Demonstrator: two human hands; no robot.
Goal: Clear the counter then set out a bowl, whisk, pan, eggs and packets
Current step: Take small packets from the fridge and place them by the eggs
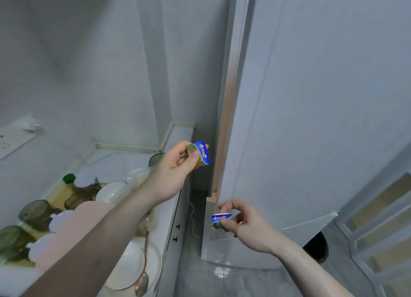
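The left hand (178, 165) pinches a small blue packet (201, 155) between thumb and curled fingers, held in the air at about 12 o'clock above the counter edge (178, 132), its long axis slanting from 11 down to 5 o'clock. The right hand (246, 225), at 5 o'clock from it, pinches a second blue packet (220, 220) lying nearly level in front of the white fridge door (311, 119). At 8 o'clock, a white bowl (126, 263) holds a ladle (143, 272), beside jars (33, 212) whose contents are unclear.
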